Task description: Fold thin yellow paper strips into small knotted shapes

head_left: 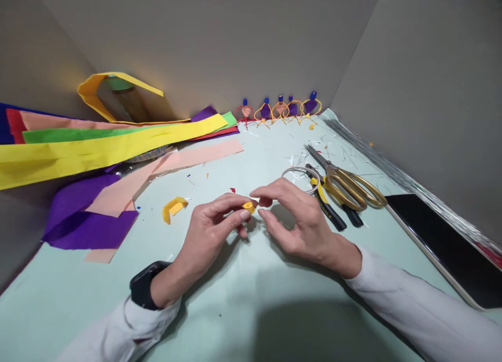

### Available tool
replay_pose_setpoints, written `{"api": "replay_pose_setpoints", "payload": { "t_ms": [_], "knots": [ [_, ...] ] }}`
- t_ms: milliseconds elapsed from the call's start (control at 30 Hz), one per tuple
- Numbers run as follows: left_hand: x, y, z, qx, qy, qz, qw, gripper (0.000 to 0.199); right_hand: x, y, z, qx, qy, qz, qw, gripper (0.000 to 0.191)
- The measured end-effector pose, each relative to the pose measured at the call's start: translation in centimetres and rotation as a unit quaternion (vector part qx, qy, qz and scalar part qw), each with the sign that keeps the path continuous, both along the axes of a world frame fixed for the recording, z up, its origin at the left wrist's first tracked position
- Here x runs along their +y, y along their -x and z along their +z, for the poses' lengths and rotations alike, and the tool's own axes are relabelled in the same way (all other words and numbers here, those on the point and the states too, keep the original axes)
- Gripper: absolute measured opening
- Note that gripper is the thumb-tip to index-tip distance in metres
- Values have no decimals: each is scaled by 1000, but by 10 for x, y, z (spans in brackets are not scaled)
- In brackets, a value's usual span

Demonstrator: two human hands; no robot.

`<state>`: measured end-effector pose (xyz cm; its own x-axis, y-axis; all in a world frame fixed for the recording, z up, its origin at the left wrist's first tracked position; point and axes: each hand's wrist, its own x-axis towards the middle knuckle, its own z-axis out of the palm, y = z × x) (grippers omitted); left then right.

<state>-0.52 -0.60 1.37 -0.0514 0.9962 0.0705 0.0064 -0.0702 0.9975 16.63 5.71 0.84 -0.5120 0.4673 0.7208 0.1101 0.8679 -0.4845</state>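
Observation:
My left hand (pixel 214 228) pinches a small rolled yellow piece (pixel 248 207) between thumb and fingertips, above the middle of the pale table (pixel 219 320). Close on its right is my right hand (pixel 300 221), thumb and forefinger apart, the fingertips near the yellow piece with nothing visible between them. A folded yellow scrap (pixel 174 209) lies left of my left hand. Behind my right hand are gold-handled scissors (pixel 345 184), black and yellow pliers (pixel 329 207) and a pale ring (pixel 300 171).
Coloured strips (pixel 117 147) and a purple sheet (pixel 86 215) cover the left side. Several small wire-and-paper figures (pixel 280 108) lean on the back wall. A bundle of thin wires (pixel 392 168) and a black-screened phone (pixel 447 247) lie at right.

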Motion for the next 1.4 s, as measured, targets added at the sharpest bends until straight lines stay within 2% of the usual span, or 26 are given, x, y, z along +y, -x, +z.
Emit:
{"api": "replay_pose_setpoints", "payload": {
  "t_ms": [100, 267, 533, 667, 1000, 1167, 1300, 1400],
  "knots": [
    [1, 3, -1, -36, 41, -62, 997, 11, 0, -1, 4, -1, 42, 8, 999, 22],
    [4, 10, 1, -85, 80, -131, 985, 10, 1, -3, 8, -28, 120, 72, 990, 24],
    [8, 16, 1, -167, 137, -187, 958, 11, 2, -2, 12, -21, 199, 120, 972, 14],
    [8, 16, 0, -182, 153, -198, 951, 13, 3, -1, 13, -23, 229, 132, 964, 15],
    [7, 13, 0, -216, 186, -205, 936, 12, 1, -1, 14, -40, 311, 127, 941, 8],
    [7, 12, -1, -222, 194, -203, 934, 14, 0, 1, 15, -34, 396, 138, 907, 7],
    [8, 11, -2, -190, 177, -170, 950, 18, 1, 1, 12, 4, 471, 159, 868, 8],
    [7, 9, -3, -130, 134, -97, 978, 19, 2, 1, 6, 44, 512, 167, 841, 9]
  ]
}}
